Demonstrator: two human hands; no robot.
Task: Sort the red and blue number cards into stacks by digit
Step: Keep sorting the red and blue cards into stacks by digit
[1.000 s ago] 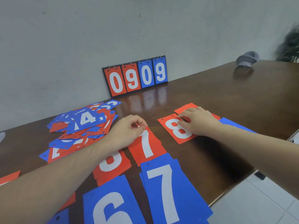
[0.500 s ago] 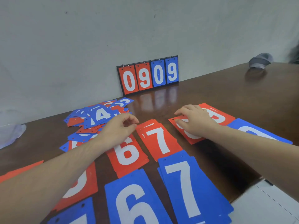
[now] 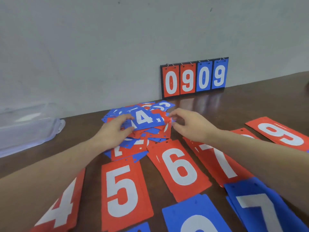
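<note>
**Both hands at the unsorted pile**

The pile [image 3: 143, 126] of mixed red and blue cards lies on the table [image 3: 250, 104] between the two hands, a blue 4 [image 3: 142, 118] on top. The left hand [image 3: 115, 131] grips the pile's left edge, fingers over the top and thumb under the cards beside the blue 4. The right hand [image 3: 192, 124] is at the pile's right edge, fingers curled, its fingertips touching or just short of a red card there; whether it pinches that card cannot be told.

Sorted stacks lie nearer the person than the hands. Below the left forearm is a red 4 [image 3: 63, 206], partly covered by the arm. Between the forearms lie a red 5 [image 3: 123, 191] and a red 6 [image 3: 180, 166]. A red 7 [image 3: 222, 163] lies under the right forearm, and past it a red card, mostly hidden by the wrist, digit unreadable. To the right of the right hand lies a red 9 [image 3: 282, 133]. Nearest the person are a blue 7 [image 3: 260, 206] under the right forearm and a blue card [image 3: 195, 215] with its digit cut by the frame edge.

Beyond the hands a scoreboard [image 3: 194, 77] stands against the wall [image 3: 100, 47], reading 0909, two red panels and two blue. Far left of the left hand lies a clear plastic bag [image 3: 28, 128].
</note>
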